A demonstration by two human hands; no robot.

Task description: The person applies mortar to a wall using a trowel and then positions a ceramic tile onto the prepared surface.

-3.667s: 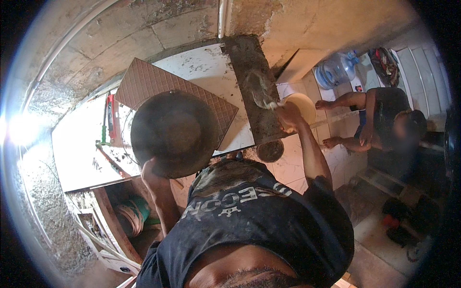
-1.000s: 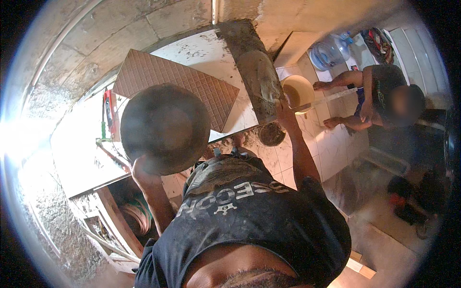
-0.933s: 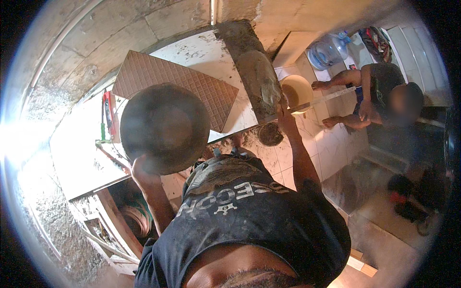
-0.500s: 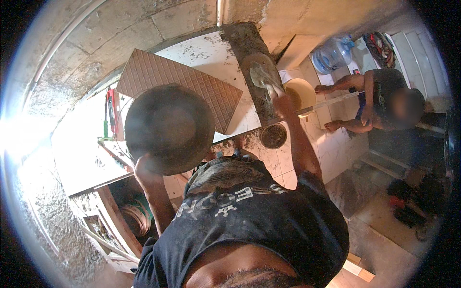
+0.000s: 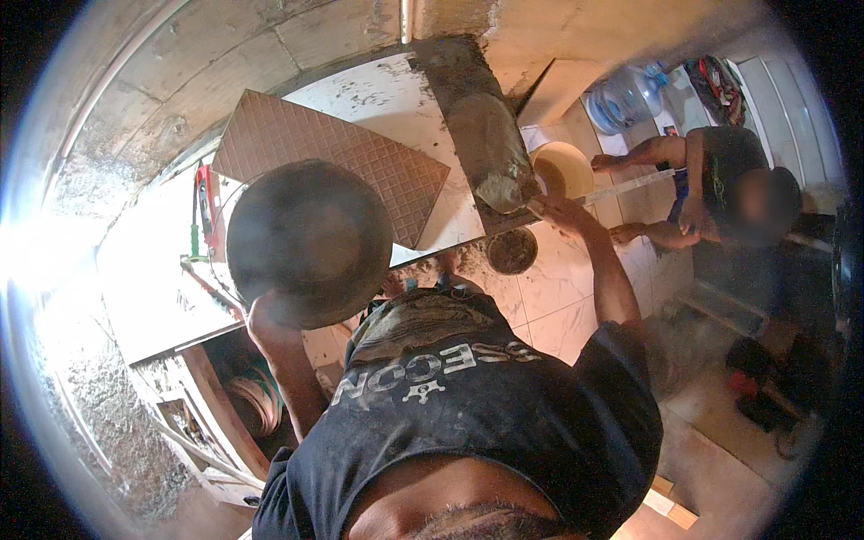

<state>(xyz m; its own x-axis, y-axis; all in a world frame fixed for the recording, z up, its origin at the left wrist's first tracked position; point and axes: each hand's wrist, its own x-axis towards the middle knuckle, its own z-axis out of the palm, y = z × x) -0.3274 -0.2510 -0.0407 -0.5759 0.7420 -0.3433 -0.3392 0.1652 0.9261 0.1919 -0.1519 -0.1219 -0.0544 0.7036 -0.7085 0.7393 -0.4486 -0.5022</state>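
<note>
My left hand [image 5: 273,317] is closed on the rim of a round dark basin [image 5: 310,238], which hangs over the counter's front edge. What the basin holds is too dark to make out. My right hand [image 5: 565,214] grips a trowel [image 5: 504,192]; its handle is mostly hidden by the fingers. The blade, smeared with grey mortar, lies on the near end of a strip of wet mortar [image 5: 481,121] across the counter. Left of that strip, a large tile [image 5: 333,160] rests ridged brown back upward, partly behind the basin, on white tiled surface [image 5: 364,97].
A cream bucket [image 5: 560,169] stands past the counter's right end, with a large blue water bottle [image 5: 621,99] behind. Another person [image 5: 724,193] sits at the right. A round dark container [image 5: 512,253] is on the tiled floor. A red tool [image 5: 204,193] lies at the left.
My right hand has drawn the trowel toward me and slightly right over the mortar, to the strip's near edge. The basin in my left hand has shifted slightly left.
</note>
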